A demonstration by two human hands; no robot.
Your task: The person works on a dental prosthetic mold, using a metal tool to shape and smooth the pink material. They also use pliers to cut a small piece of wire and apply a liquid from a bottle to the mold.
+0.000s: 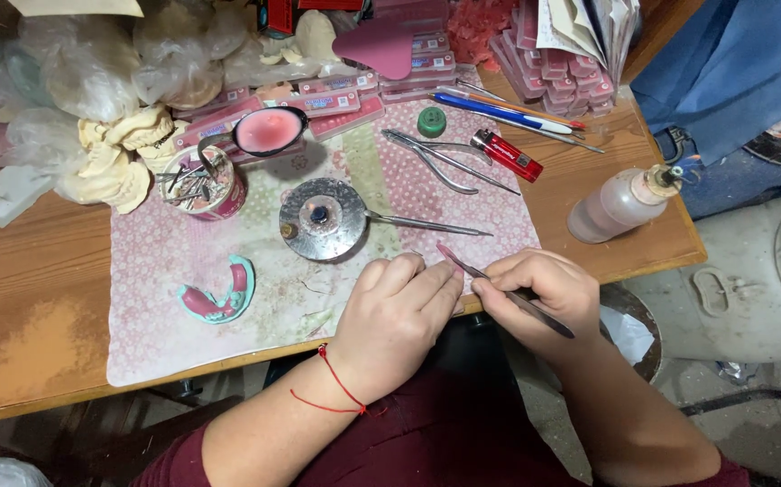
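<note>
My left hand (397,316) rests at the near edge of the patterned mat (165,298), fingers curled around a small object I cannot make out. My right hand (539,293) grips a thin metal carving tool (503,289) like a pen, its tip carrying a pink wax sliver pointed toward my left fingertips. A teal dental model with pink wax (219,296) lies on the mat to the left. A round metal dish (323,218) with a metal spatula (422,224) resting in it sits just beyond my hands.
On the wooden table (30,298) stand a cup of tools (203,185), a pink-filled ladle (267,132), pliers (440,160), a red lighter (508,155), a green cap (431,121), pens (508,113), a spirit bottle (620,203), plaster casts (115,153) and pink boxes (553,63).
</note>
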